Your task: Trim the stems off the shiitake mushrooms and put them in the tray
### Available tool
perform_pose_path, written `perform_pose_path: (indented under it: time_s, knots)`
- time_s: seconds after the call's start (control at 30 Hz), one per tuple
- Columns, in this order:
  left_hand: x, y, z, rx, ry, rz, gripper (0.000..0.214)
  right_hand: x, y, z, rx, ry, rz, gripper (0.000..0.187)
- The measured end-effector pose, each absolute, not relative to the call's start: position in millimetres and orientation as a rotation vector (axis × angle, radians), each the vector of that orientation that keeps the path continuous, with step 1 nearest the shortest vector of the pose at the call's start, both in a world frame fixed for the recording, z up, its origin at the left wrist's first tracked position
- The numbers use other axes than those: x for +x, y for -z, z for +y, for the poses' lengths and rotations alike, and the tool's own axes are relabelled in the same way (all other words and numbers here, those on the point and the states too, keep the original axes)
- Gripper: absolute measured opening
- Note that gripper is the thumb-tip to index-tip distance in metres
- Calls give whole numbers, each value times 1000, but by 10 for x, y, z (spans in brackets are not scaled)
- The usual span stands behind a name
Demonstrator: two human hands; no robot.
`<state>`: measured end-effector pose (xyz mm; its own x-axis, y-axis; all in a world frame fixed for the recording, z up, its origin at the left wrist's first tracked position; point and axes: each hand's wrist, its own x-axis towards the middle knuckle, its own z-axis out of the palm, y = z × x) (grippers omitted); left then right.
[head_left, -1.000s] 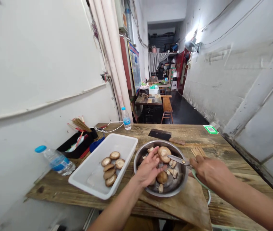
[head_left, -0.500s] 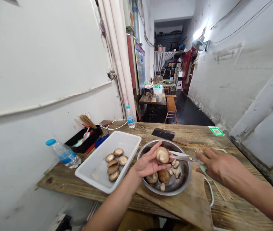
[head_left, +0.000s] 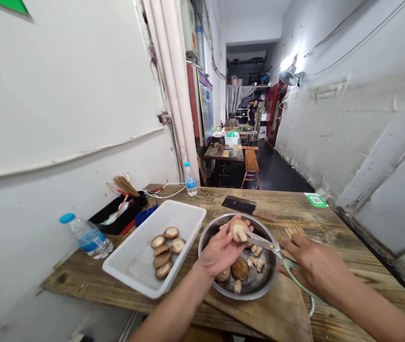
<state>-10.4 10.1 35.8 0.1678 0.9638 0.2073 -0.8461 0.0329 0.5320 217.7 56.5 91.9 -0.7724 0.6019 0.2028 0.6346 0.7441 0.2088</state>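
Over the metal bowl (head_left: 206,273), my left hand (head_left: 220,254) holds a brown mushroom (head_left: 238,231) with its pale underside and stem turned toward the scissors. My right hand (head_left: 311,261) grips the green-handled scissors (head_left: 259,242), whose blades meet the mushroom at its stem. Inside the bowl are whole mushrooms (head_left: 240,269) and several cut stems (head_left: 255,262). To the left, a white plastic tray (head_left: 134,275) contains several mushroom caps (head_left: 162,259), some with the pale side up.
A wooden cutting board (head_left: 270,313) lies under the bowl; a cleaver (head_left: 240,205) rests behind it. Thin wooden sticks (head_left: 295,231) lie near my right hand. Water bottles (head_left: 86,237) and a black box (head_left: 115,213) stand left. Two people (head_left: 231,122) are far back.
The scissor blades have come closer together at the mushroom's stem. My left hand has tilted the mushroom toward them. The whole view has shifted slightly.
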Motion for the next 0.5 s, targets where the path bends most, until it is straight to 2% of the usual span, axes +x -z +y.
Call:
perform_pose_path:
  time_s: [0.13,0.3,0.5]
  knots:
    - [-41,-363,122,642,-1502,241,58,2137,-917,482,-1096,339,-2850,32]
    - [-3,-381,116,628,-1547,250,58,2072,-895,453,-1148,532,-2810,41]
    - [16,-303,88,590,-1508,262,54,2062,-812,495,-1132,540,-2926,30]
